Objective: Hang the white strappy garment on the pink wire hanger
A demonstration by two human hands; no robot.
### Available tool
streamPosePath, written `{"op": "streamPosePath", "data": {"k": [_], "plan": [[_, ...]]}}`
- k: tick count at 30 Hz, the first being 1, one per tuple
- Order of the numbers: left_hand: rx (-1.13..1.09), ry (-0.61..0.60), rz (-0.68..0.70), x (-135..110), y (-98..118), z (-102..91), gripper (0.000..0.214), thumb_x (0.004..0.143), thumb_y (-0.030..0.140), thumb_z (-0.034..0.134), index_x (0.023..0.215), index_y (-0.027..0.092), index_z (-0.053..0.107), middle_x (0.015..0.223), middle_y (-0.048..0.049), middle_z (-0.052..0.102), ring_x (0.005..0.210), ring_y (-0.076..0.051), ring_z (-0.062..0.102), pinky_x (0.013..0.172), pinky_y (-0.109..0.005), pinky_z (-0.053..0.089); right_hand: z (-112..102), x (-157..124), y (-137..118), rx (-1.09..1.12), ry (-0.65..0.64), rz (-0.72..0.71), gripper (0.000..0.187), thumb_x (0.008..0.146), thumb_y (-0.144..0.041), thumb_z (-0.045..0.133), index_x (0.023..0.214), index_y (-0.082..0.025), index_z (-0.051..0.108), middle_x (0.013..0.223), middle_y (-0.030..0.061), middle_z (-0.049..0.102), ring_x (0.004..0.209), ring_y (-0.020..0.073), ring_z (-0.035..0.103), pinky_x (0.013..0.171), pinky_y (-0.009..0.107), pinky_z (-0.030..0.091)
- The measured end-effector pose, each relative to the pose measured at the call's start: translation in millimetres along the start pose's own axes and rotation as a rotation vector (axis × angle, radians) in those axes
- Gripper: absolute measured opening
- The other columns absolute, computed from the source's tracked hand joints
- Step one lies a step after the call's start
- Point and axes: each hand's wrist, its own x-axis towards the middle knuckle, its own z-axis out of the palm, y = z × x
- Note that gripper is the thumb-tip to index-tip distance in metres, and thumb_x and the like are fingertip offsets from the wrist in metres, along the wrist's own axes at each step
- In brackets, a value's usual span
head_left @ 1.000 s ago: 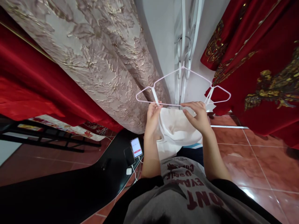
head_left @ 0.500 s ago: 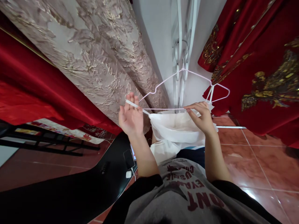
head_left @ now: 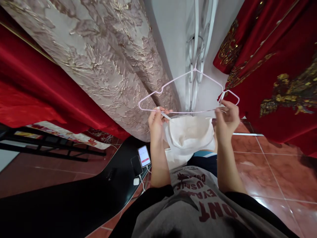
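Note:
A pale pink clothes hanger (head_left: 176, 79) hangs by its metal hook in front of me. Below its lower bar is a white garment (head_left: 190, 132) with thin straps. My left hand (head_left: 158, 124) is closed at the bar's left part, pinching the left strap (head_left: 166, 115) against or beside the bar. At the other end, the right strap (head_left: 222, 96) loops over the hanger's right shoulder notch. My right hand (head_left: 227, 122) has its thumb and fingers closed around the lower end of that strap, near the garment's upper corner; the exact grip is partly hidden.
White metal rails (head_left: 196, 39) stand against the wall behind the hanger. Textured beige fabric (head_left: 119, 66) hangs to the left, and embellished red fabric (head_left: 269, 66) to the right. A lit phone (head_left: 144, 157) and a dark phone (head_left: 136, 166) lie on a black surface (head_left: 74, 198).
My left hand has gone from open, with the strap across its fingers, to closed at the bar, moving right. The hanger's left end is now uncovered. My right hand moved right to the strap.

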Motion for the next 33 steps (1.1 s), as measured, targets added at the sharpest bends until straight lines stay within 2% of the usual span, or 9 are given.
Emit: {"op": "streamPosePath", "data": {"k": [2, 6, 10, 15, 21, 24, 28, 30, 33], "plan": [[0.004, 0.009, 0.001, 1.6, -2.2, -1.2, 0.043, 0.087, 0.059, 0.08, 0.086, 0.021, 0.061, 0.077, -0.0034, 0.065, 0.088, -0.021, 0.078, 0.052, -0.021, 0.042, -10.2, 8.5, 7.3, 0.067, 0.062, 0.193, 0.034, 0.089, -0.032, 0.07, 0.122, -0.029, 0.072, 0.116, 0.0056, 0.07, 0.068, 0.0121, 0.061, 0.063, 0.033, 0.054], [0.025, 0.03, 0.0, 4.4, -5.6, -3.3, 0.046, 0.084, 0.063, 0.08, 0.085, 0.021, 0.06, 0.076, -0.0024, 0.064, 0.088, -0.02, 0.077, 0.052, -0.02, 0.043, -18.0, 24.3, -2.9, 0.138, -0.104, 0.446, 0.018, 0.082, -0.034, 0.074, 0.096, -0.022, 0.075, 0.08, -0.0004, 0.066, 0.048, 0.006, 0.043, 0.043, 0.024, 0.034], [0.013, 0.019, 0.016, 5.6, -4.9, -4.2, 0.048, 0.083, 0.064, 0.081, 0.086, 0.021, 0.06, 0.075, -0.0014, 0.063, 0.087, -0.019, 0.077, 0.053, -0.02, 0.043, -8.1, 40.7, -22.6, 0.161, -0.226, 0.457, 0.008, 0.078, -0.028, 0.07, 0.082, -0.021, 0.073, 0.072, -0.0017, 0.065, 0.044, 0.0045, 0.039, 0.039, 0.022, 0.024], [0.029, 0.014, 0.016, 6.2, -3.7, -5.8, 0.046, 0.086, 0.064, 0.078, 0.087, 0.021, 0.059, 0.075, -0.0009, 0.063, 0.088, -0.019, 0.078, 0.053, -0.02, 0.044, -4.9, 59.5, -24.1, 0.17, -0.422, 0.527, 0.008, 0.075, -0.023, 0.07, 0.081, -0.02, 0.073, 0.067, -0.001, 0.068, 0.04, 0.0034, 0.037, 0.037, 0.021, 0.018], [0.039, 0.027, 0.006, 6.8, -6.2, -5.1, 0.048, 0.087, 0.065, 0.077, 0.086, 0.021, 0.058, 0.075, -0.0011, 0.064, 0.089, -0.019, 0.078, 0.053, -0.02, 0.045, -10.1, 56.3, -26.9, 0.086, -0.481, 0.452, 0.017, 0.077, -0.02, 0.067, 0.086, -0.019, 0.08, 0.061, -0.0032, 0.064, 0.043, 0.0041, 0.041, 0.041, 0.022, 0.024], [0.04, 0.026, 0.0, 7.1, -4.4, -5.2, 0.047, 0.087, 0.064, 0.077, 0.086, 0.022, 0.058, 0.074, -0.0009, 0.063, 0.088, -0.019, 0.078, 0.053, -0.02, 0.045, -4.2, 57.0, -27.1, 0.069, -0.368, 0.299, 0.019, 0.08, -0.027, 0.073, 0.094, -0.022, 0.084, 0.069, -0.0016, 0.07, 0.048, 0.007, 0.045, 0.044, 0.025, 0.034], [0.04, 0.014, -0.008, 6.9, -0.4, -5.5, 0.046, 0.087, 0.062, 0.078, 0.085, 0.022, 0.058, 0.073, -0.0008, 0.062, 0.088, -0.021, 0.078, 0.052, -0.02, 0.045, -0.1, 67.1, -9.9, 0.094, -0.102, 0.173, 0.027, 0.085, -0.041, 0.08, 0.11, -0.031, 0.081, 0.103, 0.0042, 0.082, 0.061, 0.016, 0.061, 0.054, 0.037, 0.052], [0.031, 0.006, -0.003, 6.6, 1.0, -5.5, 0.046, 0.086, 0.063, 0.079, 0.084, 0.022, 0.058, 0.073, -0.0006, 0.061, 0.087, -0.02, 0.078, 0.052, -0.02, 0.045, -5.2, 71.1, 5.2, 0.127, 0.04, 0.136, 0.031, 0.087, -0.042, 0.08, 0.116, -0.032, 0.078, 0.112, 0.0062, 0.081, 0.077, 0.0225, 0.071, 0.071, 0.047, 0.061], [0.028, 0.002, -0.012, 6.4, 2.2, -5.0, 0.047, 0.084, 0.063, 0.08, 0.084, 0.022, 0.058, 0.072, -0.0006, 0.062, 0.084, -0.019, 0.077, 0.052, -0.021, 0.044, -19.8, 67.3, 24.1, 0.15, 0.334, 0.037, 0.037, 0.086, -0.036, 0.08, 0.122, -0.026, 0.075, 0.115, 0.0089, 0.078, 0.101, 0.0296, 0.075, 0.099, 0.055, 0.06]]}}
